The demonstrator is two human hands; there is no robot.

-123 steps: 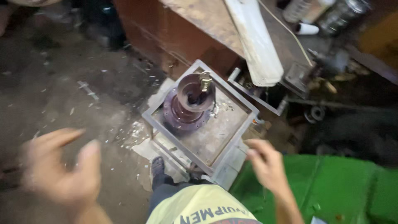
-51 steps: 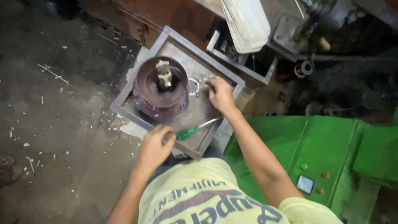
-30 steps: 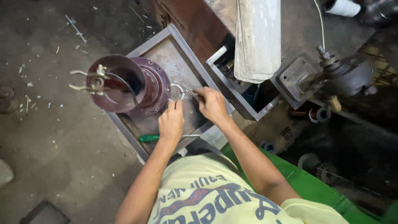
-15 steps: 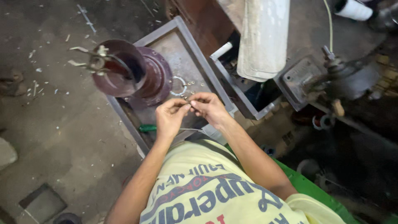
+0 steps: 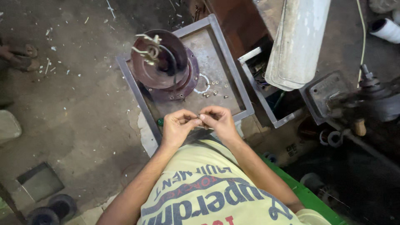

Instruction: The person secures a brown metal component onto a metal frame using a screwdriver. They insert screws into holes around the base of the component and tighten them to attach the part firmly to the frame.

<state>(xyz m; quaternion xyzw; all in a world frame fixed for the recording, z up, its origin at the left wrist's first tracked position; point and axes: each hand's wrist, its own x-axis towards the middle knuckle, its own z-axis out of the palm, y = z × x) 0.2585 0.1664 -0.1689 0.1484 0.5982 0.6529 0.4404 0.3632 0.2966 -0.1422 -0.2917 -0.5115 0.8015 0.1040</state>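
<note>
A person in a yellow printed shirt bent over a shallow grey metal tray on a dusty workshop floor, both hands raised just above the tray's near edge. The left hand and the right hand met fingertip to fingertip, each pinched shut on a small part held between them, too small to make out. In the tray, well beyond the hands, stood a dark reddish round motor housing with pale bent metal fittings on top. Beside its base lay a white ring and a scatter of small nuts and bolts. The green tip of a tool handle showed just beside the left hand. To the right of the tray sat an open metal box, with a pale grey cover lying over its far end.
</note>
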